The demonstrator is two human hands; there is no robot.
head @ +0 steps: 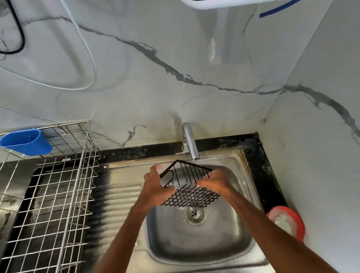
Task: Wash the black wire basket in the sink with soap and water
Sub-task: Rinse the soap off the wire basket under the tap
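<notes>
A marble-patterned wall (169, 52) backs the steel sink (170, 240). On the draining side to the left stands a steel wire dish rack (52, 197), with a blue plastic holder (25, 142) hung on its far rim. Both hands hold the black wire basket (191, 195) tilted above the basin, just below the tap (189, 142) and over the drain (195, 214). The left hand (154, 186) wraps its curled fingers round the basket's left side; the right hand (215, 183) grips the right edge, fingers bent. A red-rimmed dish (287, 220) sits on the right counter.
</notes>
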